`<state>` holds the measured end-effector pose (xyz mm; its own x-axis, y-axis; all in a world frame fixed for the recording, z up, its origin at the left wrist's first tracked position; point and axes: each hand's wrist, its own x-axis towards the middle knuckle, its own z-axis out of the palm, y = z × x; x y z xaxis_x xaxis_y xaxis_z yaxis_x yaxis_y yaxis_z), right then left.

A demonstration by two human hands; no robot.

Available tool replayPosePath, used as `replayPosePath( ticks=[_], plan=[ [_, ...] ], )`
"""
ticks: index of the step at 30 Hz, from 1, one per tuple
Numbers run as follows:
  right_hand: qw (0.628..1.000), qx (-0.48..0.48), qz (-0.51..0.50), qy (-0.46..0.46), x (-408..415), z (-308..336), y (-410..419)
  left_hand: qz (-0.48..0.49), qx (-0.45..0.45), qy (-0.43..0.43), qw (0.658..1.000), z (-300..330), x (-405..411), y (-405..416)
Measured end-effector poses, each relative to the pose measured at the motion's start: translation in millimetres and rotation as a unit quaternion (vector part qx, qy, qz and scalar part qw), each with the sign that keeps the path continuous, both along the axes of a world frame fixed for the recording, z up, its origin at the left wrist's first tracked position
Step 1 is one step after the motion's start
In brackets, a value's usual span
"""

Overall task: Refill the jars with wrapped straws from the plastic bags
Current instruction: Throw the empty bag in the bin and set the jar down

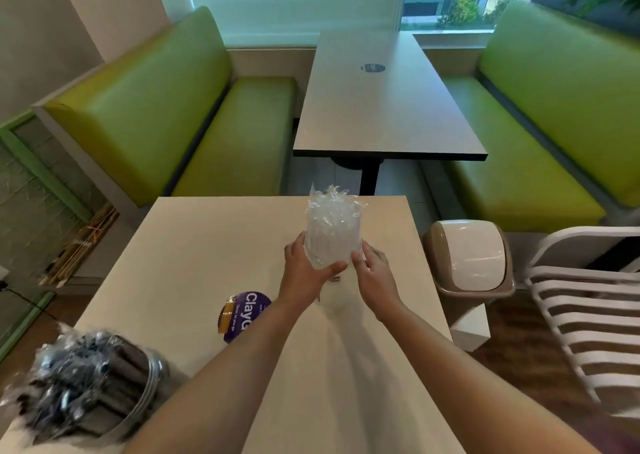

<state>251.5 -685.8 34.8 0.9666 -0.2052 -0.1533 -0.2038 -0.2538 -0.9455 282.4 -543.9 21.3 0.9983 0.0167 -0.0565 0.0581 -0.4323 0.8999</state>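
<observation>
Pale and square, the near table (194, 266) carries two jars, one round purple sticker (247, 316) and both of the person's outstretched arms. Nearest, at the lower left corner, one clear jar (138, 401) lies tilted with a bundle of dark wrapped straws (74, 381) spilling from its mouth. Further out, past the sticker, the second jar (330, 251) stands upright near the table's far edge, packed with clear wrapped straws (332, 211) whose crinkled ends rise above its rim. The left hand (306, 273) grasps this jar, thumb curled across its front and fingers round its left side. The right hand (372, 273) touches its right side with fingers loosely bent; whether they truly clasp it cannot be told. To the right of the table stand one beige swing-lid bin (471, 259) and one white slatted chair (585, 301). Beyond, a second, longer table (384, 107) sits between two green benches (221, 131), with a window behind.
</observation>
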Motion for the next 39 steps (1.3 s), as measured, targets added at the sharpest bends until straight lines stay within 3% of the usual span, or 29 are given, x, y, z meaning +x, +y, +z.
replayPosePath(
  ticks=[7,21,39],
  plan=[
    [1.000,-0.004,-0.001,-0.004,80,-8,-7,0.011,-0.029,-0.008,0.999,-8,77,-8],
    [0.999,0.033,0.021,0.019,186,-8,-25,-0.011,-0.005,-0.002,1.000,-29,192,-18],
    [0.999,0.029,-0.009,0.027,220,-25,-30,-0.034,0.049,0.013,0.998,-2,206,-33]
  ],
)
